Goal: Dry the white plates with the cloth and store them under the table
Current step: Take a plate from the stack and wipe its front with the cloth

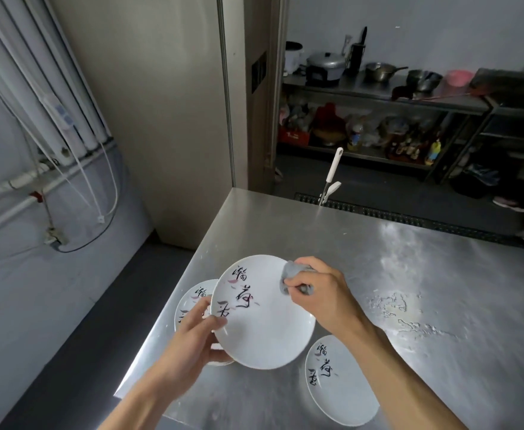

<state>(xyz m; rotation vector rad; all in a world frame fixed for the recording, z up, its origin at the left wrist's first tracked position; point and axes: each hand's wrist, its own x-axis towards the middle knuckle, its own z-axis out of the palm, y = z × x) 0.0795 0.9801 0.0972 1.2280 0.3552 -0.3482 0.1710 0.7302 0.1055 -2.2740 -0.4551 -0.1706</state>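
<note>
A white plate (264, 324) with black brush lettering is held tilted above the steel table (394, 274). My left hand (197, 336) grips its lower left rim, thumb on the face. My right hand (319, 293) holds a bunched grey cloth (291, 276) against the plate's upper right part. A second lettered plate (192, 297) lies on the table behind the held one, mostly hidden. A third plate (338, 386) lies flat near the table's front edge, partly under my right forearm.
Water streaks and droplets (409, 315) mark the tabletop to the right. A white-handled tool (332, 178) stands at the table's far edge. Beyond it are steel shelves (378, 94) with pots. The table's left edge drops to a dark floor (93, 336).
</note>
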